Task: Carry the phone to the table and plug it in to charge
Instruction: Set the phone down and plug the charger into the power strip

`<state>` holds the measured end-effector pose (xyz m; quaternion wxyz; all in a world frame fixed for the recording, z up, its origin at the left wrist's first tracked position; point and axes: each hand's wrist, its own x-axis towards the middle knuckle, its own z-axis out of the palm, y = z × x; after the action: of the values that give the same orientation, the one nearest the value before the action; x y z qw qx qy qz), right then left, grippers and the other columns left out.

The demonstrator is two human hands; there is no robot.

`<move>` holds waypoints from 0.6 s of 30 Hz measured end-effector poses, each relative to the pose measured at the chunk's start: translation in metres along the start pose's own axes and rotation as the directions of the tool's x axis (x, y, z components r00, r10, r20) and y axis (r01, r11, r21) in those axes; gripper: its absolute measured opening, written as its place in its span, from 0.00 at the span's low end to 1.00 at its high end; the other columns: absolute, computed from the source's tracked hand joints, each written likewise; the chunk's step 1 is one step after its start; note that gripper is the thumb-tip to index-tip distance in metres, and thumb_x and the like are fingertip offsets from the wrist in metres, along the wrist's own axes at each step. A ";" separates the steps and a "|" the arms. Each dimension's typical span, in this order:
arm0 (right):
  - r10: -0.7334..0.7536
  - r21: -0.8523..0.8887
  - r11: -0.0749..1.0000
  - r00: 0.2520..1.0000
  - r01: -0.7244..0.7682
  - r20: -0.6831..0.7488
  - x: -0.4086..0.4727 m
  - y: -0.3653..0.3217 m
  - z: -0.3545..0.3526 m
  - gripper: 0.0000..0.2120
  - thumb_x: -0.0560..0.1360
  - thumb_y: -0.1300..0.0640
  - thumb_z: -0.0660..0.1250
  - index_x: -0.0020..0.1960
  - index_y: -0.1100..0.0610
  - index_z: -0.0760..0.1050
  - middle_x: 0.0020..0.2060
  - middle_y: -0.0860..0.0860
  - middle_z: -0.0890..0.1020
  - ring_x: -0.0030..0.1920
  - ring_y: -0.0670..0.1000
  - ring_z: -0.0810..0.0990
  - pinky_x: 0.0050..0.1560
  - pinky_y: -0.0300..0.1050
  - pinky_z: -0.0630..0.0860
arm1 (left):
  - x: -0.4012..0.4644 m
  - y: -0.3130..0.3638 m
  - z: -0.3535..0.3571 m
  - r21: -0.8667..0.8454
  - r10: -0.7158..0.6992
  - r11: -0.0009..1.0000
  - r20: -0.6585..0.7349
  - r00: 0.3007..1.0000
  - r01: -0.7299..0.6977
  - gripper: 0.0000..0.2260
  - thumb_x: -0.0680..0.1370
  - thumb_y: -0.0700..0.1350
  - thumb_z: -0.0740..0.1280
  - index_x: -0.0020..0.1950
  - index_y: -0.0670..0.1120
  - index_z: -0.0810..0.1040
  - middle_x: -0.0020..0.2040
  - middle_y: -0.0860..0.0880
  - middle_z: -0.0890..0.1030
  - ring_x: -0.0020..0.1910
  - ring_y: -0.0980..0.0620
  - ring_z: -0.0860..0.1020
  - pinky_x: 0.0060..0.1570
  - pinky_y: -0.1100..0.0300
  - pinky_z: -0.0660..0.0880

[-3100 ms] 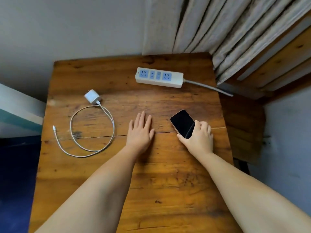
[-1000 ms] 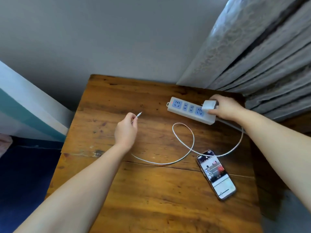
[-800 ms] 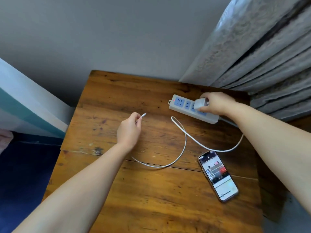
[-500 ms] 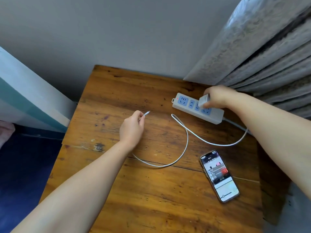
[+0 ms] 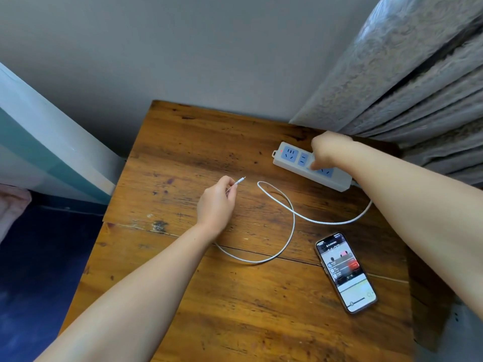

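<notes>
The phone (image 5: 345, 273) lies face up with its screen lit on the wooden table (image 5: 183, 142), at the right front. A white charging cable (image 5: 290, 212) loops across the table between my hands. My left hand (image 5: 215, 203) pinches the cable's small plug end, which points up and to the right. My right hand (image 5: 326, 150) presses down on the middle of the white power strip (image 5: 290, 159) at the back right. It covers the white charger block, of which only a sliver shows.
A grey curtain (image 5: 407, 82) hangs over the table's back right corner. A grey wall runs behind. To the left stands a white and teal panel (image 5: 39, 142), with dark blue floor (image 5: 39, 257) below it. The table's right edge drops off close to the phone.
My right hand has pushed the charger block down onto the power strip and now hides it. The cable loop has shifted a little. My left hand still holds the plug end.
</notes>
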<state>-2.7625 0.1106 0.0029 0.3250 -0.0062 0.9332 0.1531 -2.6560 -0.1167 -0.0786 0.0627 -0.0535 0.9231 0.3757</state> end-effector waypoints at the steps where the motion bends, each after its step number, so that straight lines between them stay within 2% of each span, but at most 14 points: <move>1: -0.007 -0.016 1.000 1.000 0.007 -0.003 0.001 -0.002 -0.001 0.17 0.73 0.51 0.69 0.55 0.61 0.74 0.34 0.52 0.72 0.38 0.52 0.75 0.35 0.45 0.74 | 0.000 0.000 0.000 0.000 0.001 1.000 -0.001 1.000 -0.001 0.07 0.80 0.47 0.61 0.51 0.46 0.77 0.35 0.50 0.77 0.38 0.43 0.77 0.35 0.56 0.70; 4: -0.010 -0.036 0.999 1.000 0.010 -0.004 0.002 -0.006 0.001 0.16 0.73 0.53 0.70 0.55 0.61 0.74 0.34 0.52 0.71 0.39 0.53 0.75 0.37 0.45 0.75 | 0.000 0.002 0.001 -0.007 0.003 1.000 0.003 1.000 -0.003 0.07 0.80 0.47 0.61 0.51 0.46 0.77 0.35 0.50 0.77 0.37 0.46 0.76 0.34 0.57 0.69; 8: -0.003 -0.027 1.000 1.000 0.003 -0.003 0.003 -0.008 0.007 0.17 0.74 0.54 0.69 0.58 0.61 0.73 0.40 0.53 0.73 0.42 0.53 0.75 0.38 0.45 0.74 | -0.002 0.009 -0.002 -0.025 -0.010 1.000 0.003 1.000 0.010 0.07 0.80 0.47 0.61 0.49 0.46 0.76 0.31 0.54 0.73 0.33 0.49 0.73 0.30 0.59 0.64; 11: 0.015 -0.001 1.000 1.000 -0.014 0.019 0.003 -0.007 0.007 0.18 0.74 0.53 0.68 0.60 0.60 0.72 0.39 0.53 0.73 0.43 0.53 0.76 0.40 0.46 0.74 | -0.005 0.016 -0.008 -0.055 -0.016 0.998 0.011 1.000 0.016 0.07 0.80 0.47 0.61 0.47 0.47 0.75 0.29 0.56 0.71 0.31 0.50 0.71 0.28 0.59 0.63; 13: 0.051 -0.019 0.999 0.998 -0.051 0.025 0.000 -0.008 0.010 0.20 0.76 0.51 0.65 0.65 0.59 0.70 0.50 0.56 0.76 0.52 0.56 0.75 0.50 0.52 0.74 | -0.008 0.020 -0.012 -0.100 -0.016 0.995 -0.003 1.000 0.016 0.06 0.80 0.47 0.60 0.45 0.48 0.75 0.28 0.56 0.71 0.30 0.51 0.70 0.28 0.59 0.63; 14: 0.051 -0.042 0.998 0.998 -0.053 -0.036 -0.004 -0.010 0.013 0.22 0.76 0.49 0.63 0.67 0.57 0.69 0.58 0.58 0.74 0.60 0.59 0.72 0.58 0.58 0.70 | -0.010 0.022 -0.015 -0.125 -0.009 0.992 -0.014 1.000 0.007 0.06 0.80 0.46 0.60 0.45 0.48 0.74 0.28 0.56 0.70 0.29 0.54 0.70 0.27 0.59 0.63; 16: -0.026 0.067 0.996 0.951 0.049 -0.309 -0.014 -0.022 0.017 0.20 0.77 0.51 0.60 0.67 0.57 0.70 0.66 0.59 0.72 0.67 0.60 0.67 0.68 0.62 0.60 | -0.014 0.027 -0.020 -0.173 0.015 0.985 -0.037 0.999 -0.022 0.07 0.80 0.46 0.60 0.44 0.48 0.74 0.28 0.55 0.70 0.28 0.55 0.68 0.28 0.58 0.63; 17: -0.057 0.205 0.964 0.883 0.171 -0.467 -0.024 -0.031 0.018 0.18 0.77 0.53 0.60 0.64 0.58 0.74 0.64 0.58 0.74 0.66 0.59 0.69 0.68 0.59 0.62 | -0.017 0.030 -0.022 -0.199 0.033 0.979 -0.049 0.998 -0.042 0.08 0.80 0.46 0.59 0.44 0.48 0.74 0.28 0.55 0.70 0.28 0.54 0.68 0.29 0.57 0.64; 18: -0.058 0.364 0.880 0.831 0.304 -0.554 -0.035 -0.041 0.018 0.16 0.77 0.54 0.60 0.61 0.58 0.77 0.61 0.57 0.78 0.62 0.58 0.73 0.64 0.54 0.67 | -0.020 0.032 -0.023 -0.228 0.044 0.972 -0.061 0.997 -0.057 0.08 0.81 0.46 0.58 0.44 0.47 0.74 0.29 0.54 0.71 0.28 0.52 0.69 0.30 0.56 0.64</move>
<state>-2.7197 0.0737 -0.0003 0.0625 -0.0656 0.9908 -0.1002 -2.6431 -0.1087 -0.0376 0.0211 -0.0473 0.8759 0.4797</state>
